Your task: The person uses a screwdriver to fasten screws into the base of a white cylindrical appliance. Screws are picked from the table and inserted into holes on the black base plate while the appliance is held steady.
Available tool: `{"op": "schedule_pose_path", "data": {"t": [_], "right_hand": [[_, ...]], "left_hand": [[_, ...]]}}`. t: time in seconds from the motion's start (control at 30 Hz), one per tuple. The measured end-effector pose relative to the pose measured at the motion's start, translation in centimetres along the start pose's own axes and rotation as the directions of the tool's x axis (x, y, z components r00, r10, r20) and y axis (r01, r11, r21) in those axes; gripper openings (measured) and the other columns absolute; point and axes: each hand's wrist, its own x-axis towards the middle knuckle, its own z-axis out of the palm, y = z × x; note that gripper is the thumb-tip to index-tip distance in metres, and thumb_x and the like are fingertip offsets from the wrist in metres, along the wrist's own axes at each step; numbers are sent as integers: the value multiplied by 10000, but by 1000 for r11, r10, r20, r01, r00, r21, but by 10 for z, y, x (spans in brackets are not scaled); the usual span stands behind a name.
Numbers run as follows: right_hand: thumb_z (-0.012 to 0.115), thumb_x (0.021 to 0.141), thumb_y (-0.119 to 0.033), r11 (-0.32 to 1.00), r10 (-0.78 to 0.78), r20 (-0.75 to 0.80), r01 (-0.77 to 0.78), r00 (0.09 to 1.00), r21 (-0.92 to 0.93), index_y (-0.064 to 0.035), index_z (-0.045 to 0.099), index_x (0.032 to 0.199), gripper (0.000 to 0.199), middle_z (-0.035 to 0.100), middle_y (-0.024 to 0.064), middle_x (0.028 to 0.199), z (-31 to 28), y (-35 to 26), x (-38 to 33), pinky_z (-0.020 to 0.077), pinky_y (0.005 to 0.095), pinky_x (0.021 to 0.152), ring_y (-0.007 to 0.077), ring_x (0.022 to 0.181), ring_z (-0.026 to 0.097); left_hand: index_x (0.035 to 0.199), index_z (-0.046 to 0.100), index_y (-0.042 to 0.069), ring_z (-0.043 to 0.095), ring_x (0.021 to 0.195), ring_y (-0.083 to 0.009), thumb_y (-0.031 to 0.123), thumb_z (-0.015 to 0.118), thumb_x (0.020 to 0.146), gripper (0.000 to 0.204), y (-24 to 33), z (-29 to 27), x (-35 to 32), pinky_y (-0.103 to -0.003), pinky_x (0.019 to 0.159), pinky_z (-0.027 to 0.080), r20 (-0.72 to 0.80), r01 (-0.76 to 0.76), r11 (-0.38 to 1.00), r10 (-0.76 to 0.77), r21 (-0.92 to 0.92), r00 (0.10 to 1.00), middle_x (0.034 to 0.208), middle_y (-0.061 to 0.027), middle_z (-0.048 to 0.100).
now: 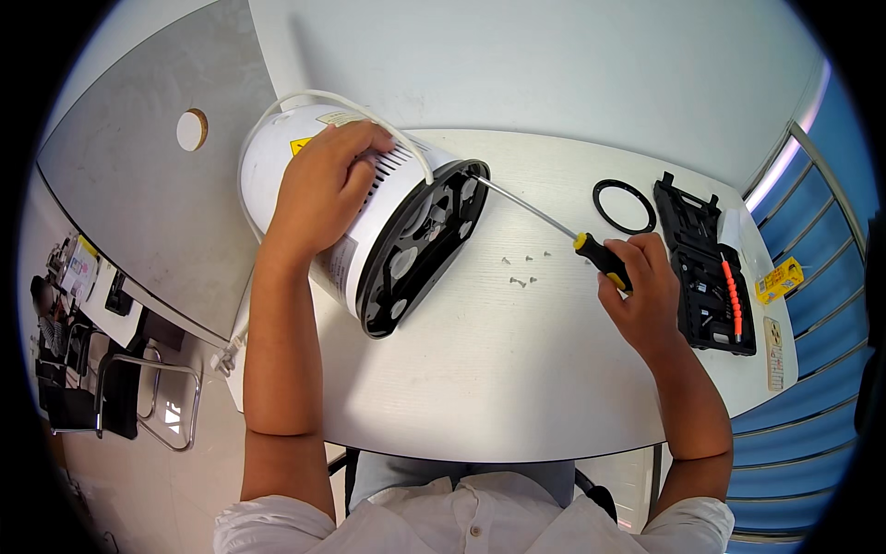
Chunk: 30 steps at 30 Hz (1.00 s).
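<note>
A white round appliance (277, 152) lies on its side on the white table (480, 369), its black underside (420, 245) facing right. My left hand (323, 185) presses down on its vented wall, beside a white cord (314, 95) looping over it. My right hand (639, 282) grips the yellow-and-black handle of a long screwdriver (600, 258). Its metal shaft runs up-left, and the tip meets the upper rim of the black underside. Several small screws (521, 270) lie loose on the table between the appliance and my right hand.
A black ring (624, 205) lies at the far right of the table. Beside it sits an open black tool case (706, 268) with a red flexible bit holder. A yellow packet (780, 280) and a label lie at the table's right edge. A metal chair (152, 406) stands at lower left.
</note>
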Motion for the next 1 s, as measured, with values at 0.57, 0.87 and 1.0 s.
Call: {"op": "schedule_pose_path", "data": {"t": [0.57,0.87,1.0], "right_hand": [[783,672,-9,1000,-7,9,7,1000,-7,-19,632,1053,410,548,96,914,-2,-1,0,504,264,540,179,686,592],[778,669,-12,1000,-10,2,10,1000,-4,-20,635,1039,397,548,91,903,-1,-2,0,493,264,534,174,672,579],[777,666,-12,1000,-11,-2,11,1000,0,-19,634,1039,399,547,92,902,-2,-2,0,494,267,536,178,673,579]], "left_hand": [[1040,631,7,628,1010,-287,15,475,848,248,-1,1,0,-330,943,453,-3,-16,1000,16,-1,1000,1077,-129,669],[1042,634,7,628,1010,-282,12,474,853,248,-1,0,0,-328,944,453,-4,-4,1000,4,-8,1000,1084,-129,667],[1040,636,6,628,1008,-280,10,474,852,248,1,0,0,-325,943,452,0,16,1000,-16,-6,1000,1085,-125,668]]}}
